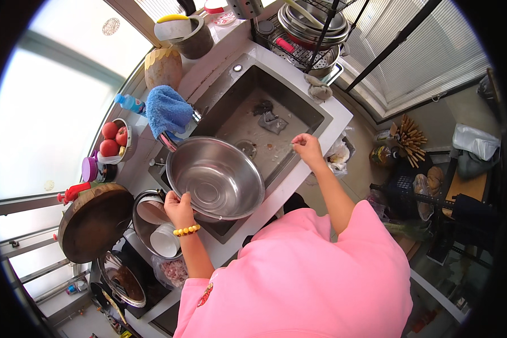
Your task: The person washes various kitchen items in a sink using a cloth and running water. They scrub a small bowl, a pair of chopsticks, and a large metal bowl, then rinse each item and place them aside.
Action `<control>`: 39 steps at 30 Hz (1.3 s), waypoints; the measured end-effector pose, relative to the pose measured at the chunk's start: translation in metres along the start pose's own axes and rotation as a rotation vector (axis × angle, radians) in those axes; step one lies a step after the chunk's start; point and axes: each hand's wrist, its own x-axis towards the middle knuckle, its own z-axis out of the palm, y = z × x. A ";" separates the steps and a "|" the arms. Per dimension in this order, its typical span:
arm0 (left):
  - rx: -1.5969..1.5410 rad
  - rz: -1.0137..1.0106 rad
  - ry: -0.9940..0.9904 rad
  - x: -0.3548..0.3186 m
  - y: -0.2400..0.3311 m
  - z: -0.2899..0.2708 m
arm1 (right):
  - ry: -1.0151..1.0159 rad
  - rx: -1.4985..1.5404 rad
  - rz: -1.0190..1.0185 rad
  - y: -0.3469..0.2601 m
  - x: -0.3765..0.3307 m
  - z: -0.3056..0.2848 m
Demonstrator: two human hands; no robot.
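Gripping round silver metal basin (239, 188) with left hand (179, 210); pinching nothing discernible with right hand (308, 148). Apparently unfinished, with crumpled grey scrap (273, 123) diagonally beyond basin.

A bowl (132, 142) holds tomatoes (109, 147) near a blue bottle (130, 103).

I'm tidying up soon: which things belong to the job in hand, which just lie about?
Seemingly in use:
metal bowl, its rim in the left hand
sink, the right hand above its edge

Probably just lying about:
tomatoes
blue cloth
round wooden board
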 end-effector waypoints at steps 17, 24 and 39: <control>0.044 0.037 0.002 -0.001 0.007 -0.010 | 0.431 -0.757 -0.270 0.009 -0.038 -0.051; 0.083 -0.013 0.051 -0.002 0.016 -0.001 | -0.223 -0.812 -0.191 0.005 0.028 0.053; 0.161 -0.075 0.166 0.002 0.011 0.007 | -0.351 -0.891 -0.146 0.154 0.107 0.190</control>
